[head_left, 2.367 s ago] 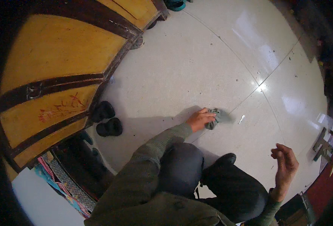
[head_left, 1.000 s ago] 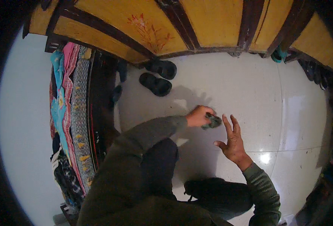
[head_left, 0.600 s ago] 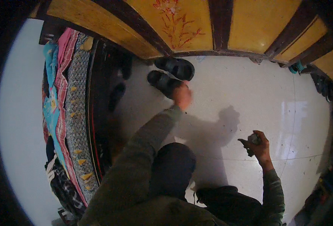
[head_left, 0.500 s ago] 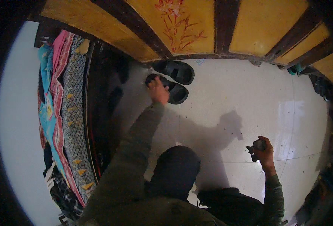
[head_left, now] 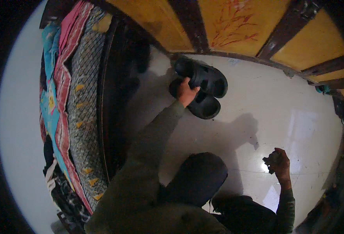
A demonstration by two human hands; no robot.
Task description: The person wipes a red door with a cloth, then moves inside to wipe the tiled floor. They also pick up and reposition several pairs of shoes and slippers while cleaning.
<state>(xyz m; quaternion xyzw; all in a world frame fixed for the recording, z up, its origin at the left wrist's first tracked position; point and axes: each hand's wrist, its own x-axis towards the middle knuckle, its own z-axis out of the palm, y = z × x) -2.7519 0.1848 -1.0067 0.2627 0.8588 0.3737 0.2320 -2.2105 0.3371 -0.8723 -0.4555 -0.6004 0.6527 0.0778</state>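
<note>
Two black slippers point(head_left: 218, 82) point(head_left: 206, 108) are side by side on the floor by the yellow panels, the farther one overlapping the nearer. My left hand point(head_left: 188, 93) reaches over the nearer slipper, its fingers closed at the edge where the two meet. It appears to grip the farther slipper, though the contact is partly hidden. Off to the right, my right hand point(head_left: 283, 163) is raised above the floor and closed around a dark grey crumpled thing point(head_left: 272, 160), perhaps cloth. What this thing is cannot be made out.
Yellow panels with dark brown frames point(head_left: 242, 23) stand along the far side. At the left is a bed with a patterned mattress point(head_left: 87, 70) and folded bedding point(head_left: 63, 78). My bent knee point(head_left: 199, 175) is close below. Dark objects point(head_left: 341, 107) lie at the far right.
My left hand has gone from an open, blurred reach over the nearer slipper to a closed grip. The farther slipper has shifted over the nearer one. The view has turned slightly.
</note>
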